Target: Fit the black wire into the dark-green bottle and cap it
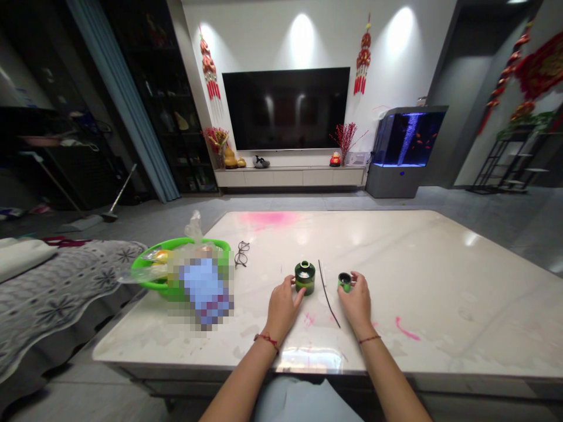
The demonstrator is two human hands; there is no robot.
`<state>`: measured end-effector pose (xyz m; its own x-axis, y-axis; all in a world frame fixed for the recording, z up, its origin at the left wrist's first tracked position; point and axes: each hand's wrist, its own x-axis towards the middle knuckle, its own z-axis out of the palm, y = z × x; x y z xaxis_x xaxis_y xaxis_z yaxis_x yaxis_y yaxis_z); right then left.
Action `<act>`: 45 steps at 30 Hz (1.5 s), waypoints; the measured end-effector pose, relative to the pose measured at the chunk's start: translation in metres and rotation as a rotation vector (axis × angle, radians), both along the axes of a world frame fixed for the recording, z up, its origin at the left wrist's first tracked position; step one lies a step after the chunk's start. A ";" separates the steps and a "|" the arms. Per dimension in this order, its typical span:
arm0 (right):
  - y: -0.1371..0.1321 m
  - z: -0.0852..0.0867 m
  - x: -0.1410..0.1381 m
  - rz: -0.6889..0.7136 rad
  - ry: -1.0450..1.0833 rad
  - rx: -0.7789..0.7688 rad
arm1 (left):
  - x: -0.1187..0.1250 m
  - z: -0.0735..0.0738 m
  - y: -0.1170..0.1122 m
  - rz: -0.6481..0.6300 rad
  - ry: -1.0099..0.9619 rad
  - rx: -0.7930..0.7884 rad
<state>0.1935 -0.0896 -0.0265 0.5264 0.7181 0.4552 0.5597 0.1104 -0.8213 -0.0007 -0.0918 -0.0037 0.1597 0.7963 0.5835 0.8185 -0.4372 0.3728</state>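
A dark green glass bottle [305, 280] with an uncapped round mouth stands upright on the pale table [422, 252]. My left hand [285, 300] has its fingers and thumb around the bottle's left and near side. In my right hand [357, 300] is a small green cap [345, 282], its dark hollow side facing up, held between thumb and fingers. Between the two hands a thin black stick [328, 293] lies on the tabletop, slanting toward me.
A green basket [152, 284] with plastic-wrapped items and a blurred-out blue patch sits at the table's left. Eyeglasses [241, 254] lie beside it. Pink stains mark the tabletop. Beyond are a television [285, 111], a low cabinet [290, 177] and a fish tank [404, 140].
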 end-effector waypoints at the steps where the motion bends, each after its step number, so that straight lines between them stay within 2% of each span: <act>1: 0.000 0.000 0.000 0.003 -0.025 -0.020 | 0.000 0.001 0.000 0.005 0.007 -0.009; 13: -0.001 0.001 0.000 0.015 -0.083 -0.054 | 0.001 0.003 -0.001 0.014 0.008 -0.016; 21: -0.007 0.017 -0.005 0.007 -0.141 0.109 | 0.001 0.004 -0.002 0.008 -0.017 -0.007; 24: -0.010 0.023 -0.008 0.105 -0.082 0.143 | 0.001 0.005 -0.002 0.012 -0.013 -0.011; 28: -0.014 0.025 -0.015 0.283 -0.041 0.080 | 0.002 0.007 -0.003 0.019 -0.012 -0.045; 34: -0.017 0.023 -0.020 0.344 -0.182 -0.074 | 0.003 0.009 -0.004 0.015 -0.012 -0.069; 40: -0.017 0.020 -0.020 0.256 -0.413 -0.250 | 0.003 0.011 -0.006 0.037 -0.009 -0.100; 45: -0.018 0.020 -0.022 0.199 -0.527 -0.275 | 0.003 0.009 -0.005 0.035 -0.002 -0.091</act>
